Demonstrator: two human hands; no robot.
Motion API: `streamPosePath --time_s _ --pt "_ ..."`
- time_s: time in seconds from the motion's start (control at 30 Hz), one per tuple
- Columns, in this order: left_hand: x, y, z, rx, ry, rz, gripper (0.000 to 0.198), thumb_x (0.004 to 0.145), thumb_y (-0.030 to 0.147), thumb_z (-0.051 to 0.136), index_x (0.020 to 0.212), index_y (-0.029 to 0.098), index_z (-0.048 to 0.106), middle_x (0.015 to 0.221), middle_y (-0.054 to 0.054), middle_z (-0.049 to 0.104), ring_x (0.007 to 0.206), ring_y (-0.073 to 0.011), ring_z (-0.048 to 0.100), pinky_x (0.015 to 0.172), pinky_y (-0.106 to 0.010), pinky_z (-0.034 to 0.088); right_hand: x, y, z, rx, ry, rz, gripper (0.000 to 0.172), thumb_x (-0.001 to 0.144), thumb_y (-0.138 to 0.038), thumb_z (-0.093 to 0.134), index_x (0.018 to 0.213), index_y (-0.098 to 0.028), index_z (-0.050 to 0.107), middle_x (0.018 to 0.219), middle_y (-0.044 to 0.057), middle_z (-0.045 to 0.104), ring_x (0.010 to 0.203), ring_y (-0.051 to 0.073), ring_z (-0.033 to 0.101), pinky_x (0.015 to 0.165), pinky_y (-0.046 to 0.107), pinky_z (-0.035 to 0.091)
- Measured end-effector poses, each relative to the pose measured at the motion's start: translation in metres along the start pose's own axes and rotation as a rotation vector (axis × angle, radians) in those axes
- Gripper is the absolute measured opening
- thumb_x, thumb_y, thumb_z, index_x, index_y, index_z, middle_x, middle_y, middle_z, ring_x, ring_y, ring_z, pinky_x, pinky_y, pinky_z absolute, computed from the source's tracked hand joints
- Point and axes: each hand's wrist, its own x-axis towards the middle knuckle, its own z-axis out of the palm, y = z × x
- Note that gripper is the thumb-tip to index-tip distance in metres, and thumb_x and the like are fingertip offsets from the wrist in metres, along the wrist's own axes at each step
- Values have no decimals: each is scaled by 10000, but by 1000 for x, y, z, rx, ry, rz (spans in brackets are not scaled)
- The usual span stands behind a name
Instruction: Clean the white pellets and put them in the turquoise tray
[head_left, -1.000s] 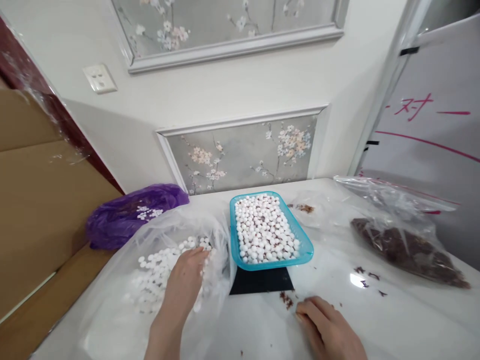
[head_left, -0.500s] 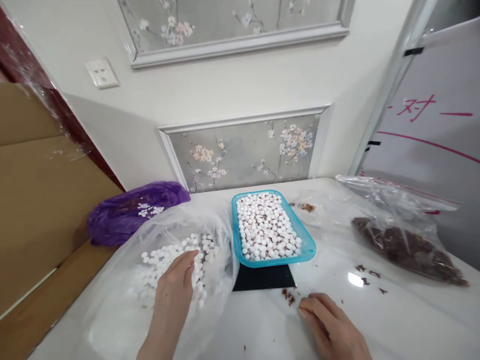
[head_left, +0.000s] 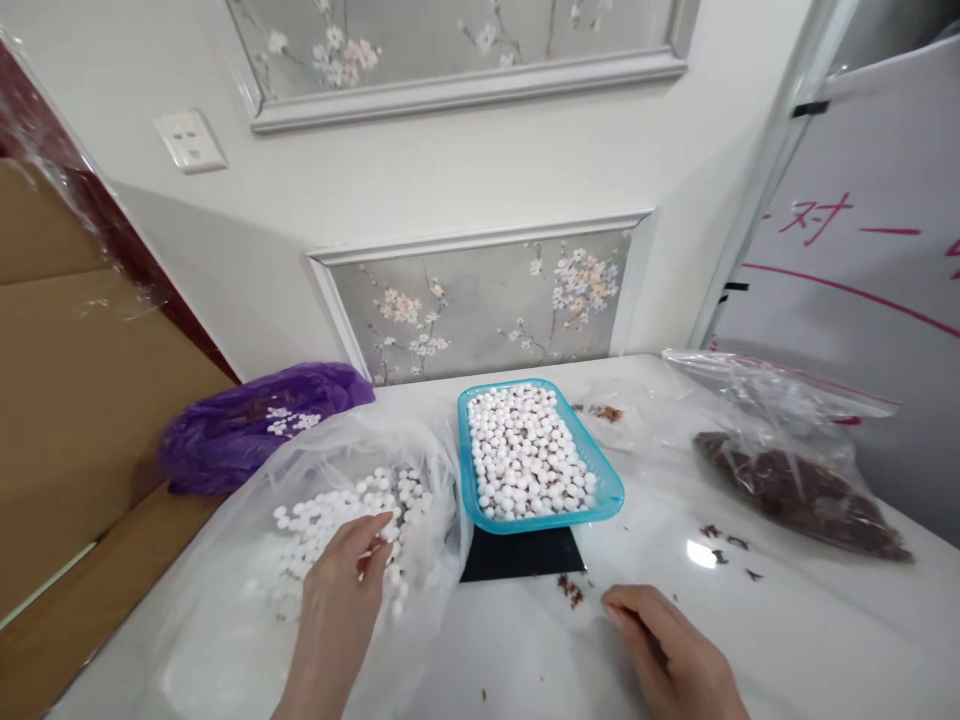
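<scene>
My left hand (head_left: 341, 585) is over an open clear plastic bag (head_left: 221, 600) of small white balls (head_left: 322, 515). Its thumb and index finger are closed together, with a white ball showing at their tips. My right hand (head_left: 667, 640) rests low over the white table, its thumb and fingers pinched; what they hold, if anything, is too small to make out. Just left of those fingertips lies a small heap of dark reddish-brown bits (head_left: 570, 590). Beyond both hands, a blue plastic basket (head_left: 611, 495) is full of white balls with brown bits among them.
A black flat piece (head_left: 521, 555) lies under the basket's near edge. At right are a zip bag (head_left: 802, 490) of brown material and scattered brown bits (head_left: 737, 542). A purple bag (head_left: 210, 440) with white balls stands at left beside cardboard (head_left: 90, 380).
The view has shifted slightly. My left fingertips have dipped a little among the white balls and now show a ball between them. My right hand has drawn slightly away from the brown heap, still pinched.
</scene>
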Motion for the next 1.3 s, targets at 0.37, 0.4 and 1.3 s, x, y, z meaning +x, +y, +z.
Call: streamPosePath --time_s 0.37,0.4,1.3 --pt "-29 62 14 -1175 -169 -555 327 671 436 734 781 131 693 1037 -60 634 804 -99 606 724 -132 512 2 -46 0 500 -226 312 611 758 -614 403 893 -28 508 721 22 487 634 -166 388 608 -139 319" --pt "-32 69 17 -1255 -212 -623 315 636 398 768 788 129 708 1030 -66 641 806 -99 613 727 -124 513 4 -49 -2 502 -314 296 645 755 -639 384 923 -28 503 734 28 490 642 -161 404 614 -133 335" --pt "-65 106 59 -1435 -467 -611 316 712 419 708 709 122 602 677 -12 467 604 -66 428 604 -179 390 3 -93 3 600 -232 194 556 821 -542 340 776 -10 497 795 42 476 760 -160 390 718 -113 362"
